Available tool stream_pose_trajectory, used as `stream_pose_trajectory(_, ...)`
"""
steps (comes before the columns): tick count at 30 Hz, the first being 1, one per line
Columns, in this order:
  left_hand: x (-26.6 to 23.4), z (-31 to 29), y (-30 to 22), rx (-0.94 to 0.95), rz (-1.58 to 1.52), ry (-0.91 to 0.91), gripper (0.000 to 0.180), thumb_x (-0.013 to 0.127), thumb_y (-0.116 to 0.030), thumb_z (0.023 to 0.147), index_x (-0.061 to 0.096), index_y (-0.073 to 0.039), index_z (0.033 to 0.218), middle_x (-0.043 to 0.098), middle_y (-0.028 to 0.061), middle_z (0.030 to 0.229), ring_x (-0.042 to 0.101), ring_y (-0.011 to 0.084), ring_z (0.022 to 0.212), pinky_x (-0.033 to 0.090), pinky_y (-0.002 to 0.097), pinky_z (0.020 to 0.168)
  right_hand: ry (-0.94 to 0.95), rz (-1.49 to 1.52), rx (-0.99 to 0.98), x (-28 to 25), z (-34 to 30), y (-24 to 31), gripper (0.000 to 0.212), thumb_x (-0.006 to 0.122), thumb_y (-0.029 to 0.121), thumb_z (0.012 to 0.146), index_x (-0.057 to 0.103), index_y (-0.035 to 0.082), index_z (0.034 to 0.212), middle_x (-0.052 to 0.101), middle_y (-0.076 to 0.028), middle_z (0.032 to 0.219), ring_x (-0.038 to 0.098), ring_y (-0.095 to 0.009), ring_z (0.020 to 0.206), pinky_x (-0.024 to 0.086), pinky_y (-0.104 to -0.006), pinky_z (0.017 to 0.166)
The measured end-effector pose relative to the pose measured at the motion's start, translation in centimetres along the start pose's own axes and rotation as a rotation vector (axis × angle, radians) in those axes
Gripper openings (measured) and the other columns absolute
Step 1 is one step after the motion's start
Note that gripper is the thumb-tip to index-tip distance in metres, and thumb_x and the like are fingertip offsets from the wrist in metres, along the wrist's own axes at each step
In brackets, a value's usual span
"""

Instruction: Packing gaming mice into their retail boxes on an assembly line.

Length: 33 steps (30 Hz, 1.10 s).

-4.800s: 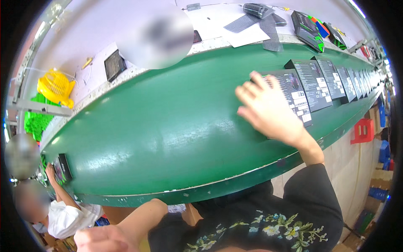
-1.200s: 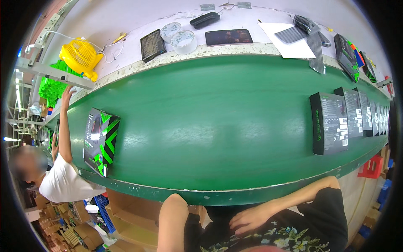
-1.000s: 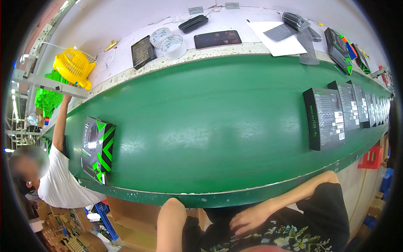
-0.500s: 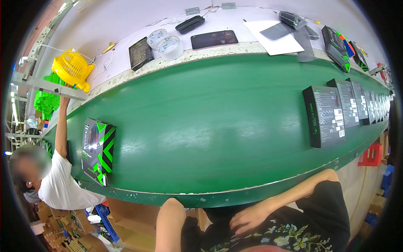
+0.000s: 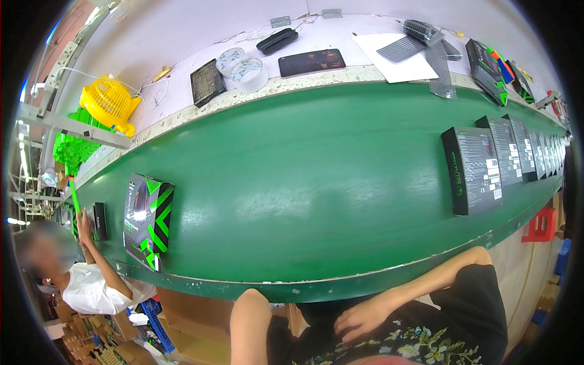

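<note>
Our right hand (image 5: pixel 365 317) rests on our dark clothing (image 5: pixel 465 307), its grip relaxed, fingers slightly parted, holding nothing; our left hand is out of view, so we cannot tell. On the green belt (image 5: pixel 304 201), a black-and-green box (image 5: pixel 143 219) sits left; dark boxes (image 5: pixel 479 173) line the right, close-set probably to save room.

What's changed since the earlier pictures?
Since the first, the right hand has left the dark boxes and lies at the shirt front; the left hand went out of view; a green-striped box now sits nearer on the belt, at left. Just now, the co-worker's hand came back from the far side with a green strip. The yellow fan stayed put.
</note>
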<state>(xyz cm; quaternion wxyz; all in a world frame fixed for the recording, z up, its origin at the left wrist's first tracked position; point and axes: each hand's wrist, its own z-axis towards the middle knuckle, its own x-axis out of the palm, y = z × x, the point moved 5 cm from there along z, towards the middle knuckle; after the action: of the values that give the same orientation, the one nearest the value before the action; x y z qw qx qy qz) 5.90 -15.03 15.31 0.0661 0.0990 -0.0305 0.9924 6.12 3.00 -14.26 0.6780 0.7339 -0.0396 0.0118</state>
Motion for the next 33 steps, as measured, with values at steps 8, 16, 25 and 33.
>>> stream_pose_trajectory(8,3.8,-3.1,-4.9,0.151,1.130,0.003,0.027,0.054,-0.010,0.094,0.056,-0.001,0.119,0.060,0.0052,0.113,0.052,0.0105,0.104,0.041,0.0259,0.087,-0.055,0.006,-0.023,0.3,0.2,-0.2,0.055,0.044,0.040,0.101,0.054,-0.010,0.120,0.054,-0.026,0.124,0.051,-0.039,0.118,0.041,-0.0435,0.102)
stream_pose_trajectory(16,1.9,-3.9,-3.1,0.077,-0.627,-0.338,0.027,0.047,-0.020,0.099,0.057,-0.002,0.117,0.061,0.0066,0.113,0.052,0.0217,0.108,0.039,0.0374,0.092,-0.115,0.009,-0.062,0.4,-0.1,-0.2,0.054,0.044,0.040,0.100,0.056,-0.010,0.117,0.057,-0.027,0.119,0.053,-0.040,0.115,0.042,-0.0434,0.100)
stream_pose_trajectory(25,14.6,-2.5,0.9,-0.650,-1.834,-0.064,0.034,0.047,-0.026,0.088,0.054,0.007,0.092,0.058,0.0181,0.098,0.048,0.0269,0.093,0.038,0.0382,0.080,-0.068,0.026,-0.028,0.1,-1.0,0.7,0.055,0.045,0.041,0.100,0.055,-0.009,0.121,0.057,-0.026,0.122,0.053,-0.039,0.117,0.041,-0.0426,0.102)
stream_pose_trajectory(33,28.1,-13.3,-2.2,-1.541,-1.824,0.419,0.041,0.067,0.004,0.086,0.050,-0.007,0.121,0.056,0.0098,0.107,0.053,0.0202,0.101,0.044,0.0336,0.089,-0.010,0.001,0.004,-0.3,-0.6,1.0,0.059,0.041,0.046,0.101,0.050,-0.006,0.128,0.053,-0.022,0.130,0.049,-0.037,0.123,0.039,-0.0414,0.105)
